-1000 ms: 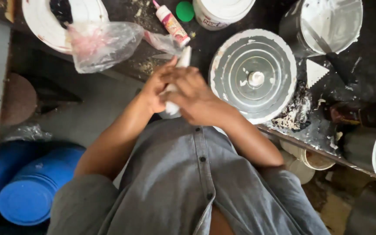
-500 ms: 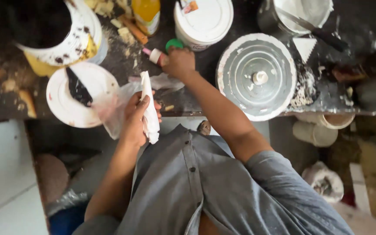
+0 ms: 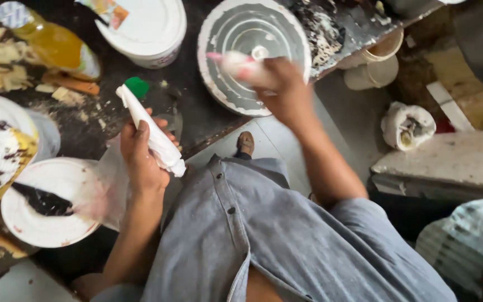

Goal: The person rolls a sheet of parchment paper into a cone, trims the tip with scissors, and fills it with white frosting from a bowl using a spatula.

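Gripping the white piping bag (image 3: 152,137) mid-body, my left hand (image 3: 141,159) feels it soft and squeezable; my right hand (image 3: 283,89) closes around a small tube (image 3: 241,66) over the turntable (image 3: 252,53).

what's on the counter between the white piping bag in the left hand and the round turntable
In the head view, between the white piping bag and the round turntable lies dark, stained counter, with a small green cap close to the bag's tip.
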